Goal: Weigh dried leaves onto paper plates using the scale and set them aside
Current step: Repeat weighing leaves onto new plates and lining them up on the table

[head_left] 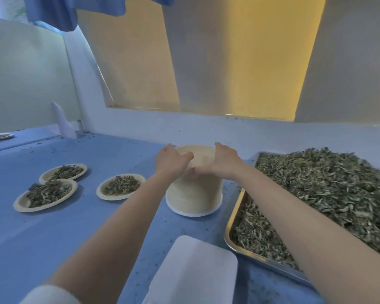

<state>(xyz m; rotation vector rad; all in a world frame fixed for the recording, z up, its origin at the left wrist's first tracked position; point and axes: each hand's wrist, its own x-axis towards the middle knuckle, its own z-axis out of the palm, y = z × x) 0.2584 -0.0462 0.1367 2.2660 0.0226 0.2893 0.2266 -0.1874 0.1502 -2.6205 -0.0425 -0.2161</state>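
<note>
A tall stack of cream paper plates (193, 194) stands on the blue table, between the filled plates and the tray. Both my hands are on its top. My left hand (172, 160) grips the top plate (201, 155) at its left rim, thumb over the edge. My right hand (223, 161) grips the same plate at its right and near rim. A metal tray (235, 220) heaped with dried green leaves (316, 194) lies to the right. A white scale (195, 270) sits near me, its platform bare.
Three paper plates with leaf portions lie at the left: one at the back (63, 173), one in front (45, 195), one nearer the stack (120, 186). A white object (63, 121) and a flat dish (0, 136) stand far left. Leaf crumbs dot the table.
</note>
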